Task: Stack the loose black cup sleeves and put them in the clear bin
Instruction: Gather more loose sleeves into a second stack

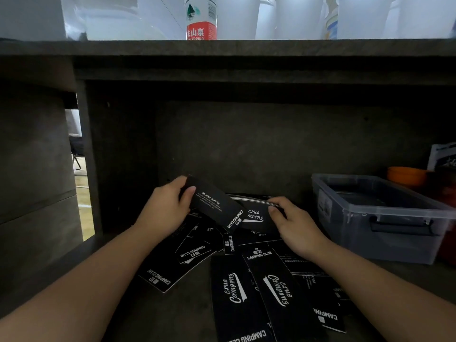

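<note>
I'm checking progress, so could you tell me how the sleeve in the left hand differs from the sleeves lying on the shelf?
The held sleeve is lifted and tilted in the left hand; the loose sleeves lie flat, scattered and overlapping. The held one shows small "DRINK&COFFEE" text; several loose ones show a large script logo. All are black with white print.

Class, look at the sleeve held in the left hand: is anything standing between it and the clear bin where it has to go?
Nothing visible blocks it. The left hand holds a black sleeve above the loose pile; the clear bin sits lidless to the right. Only the right hand, gripping other sleeves, lies roughly along that line.
</note>
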`<state>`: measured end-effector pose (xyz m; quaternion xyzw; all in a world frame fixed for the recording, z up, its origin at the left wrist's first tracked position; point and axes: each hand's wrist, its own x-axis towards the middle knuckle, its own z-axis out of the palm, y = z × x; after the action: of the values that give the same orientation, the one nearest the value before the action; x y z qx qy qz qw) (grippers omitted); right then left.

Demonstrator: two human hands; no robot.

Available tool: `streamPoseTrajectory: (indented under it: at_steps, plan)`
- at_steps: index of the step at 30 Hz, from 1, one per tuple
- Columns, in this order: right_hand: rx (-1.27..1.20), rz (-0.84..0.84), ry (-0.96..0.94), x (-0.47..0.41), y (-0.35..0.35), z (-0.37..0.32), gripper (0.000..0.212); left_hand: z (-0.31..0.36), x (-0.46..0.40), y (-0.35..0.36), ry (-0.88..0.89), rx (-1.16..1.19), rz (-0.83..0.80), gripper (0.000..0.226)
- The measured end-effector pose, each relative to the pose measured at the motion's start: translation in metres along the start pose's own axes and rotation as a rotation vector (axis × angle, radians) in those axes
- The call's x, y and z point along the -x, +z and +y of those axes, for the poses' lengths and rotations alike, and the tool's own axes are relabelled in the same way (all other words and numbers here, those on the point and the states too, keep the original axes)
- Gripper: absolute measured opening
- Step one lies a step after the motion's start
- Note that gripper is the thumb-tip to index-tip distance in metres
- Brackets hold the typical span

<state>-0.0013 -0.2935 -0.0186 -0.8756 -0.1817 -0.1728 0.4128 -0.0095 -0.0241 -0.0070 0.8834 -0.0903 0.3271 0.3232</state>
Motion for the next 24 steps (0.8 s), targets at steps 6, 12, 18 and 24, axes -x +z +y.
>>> streamPoseTrajectory:
  at_steps: [6,12,18,24]
  plan:
    - [-0.022,-0.012,0.002,0.001,0.0,-0.001,0.025,0.009,0.003,0.006,-0.138,0.283,-0.01,0.021]
    - [0.008,-0.008,-0.014,0.002,0.0,0.001,0.024,0.006,0.006,0.019,-0.101,-0.061,-0.304,0.048]
    - [0.023,-0.015,-0.011,0.0,0.0,0.003,0.026,-0.016,-0.001,-0.003,-0.461,-0.42,-0.35,0.094]
    - [0.025,-0.04,-0.002,-0.001,-0.001,0.002,0.027,-0.024,-0.001,-0.002,-0.415,-0.491,-0.481,0.07]
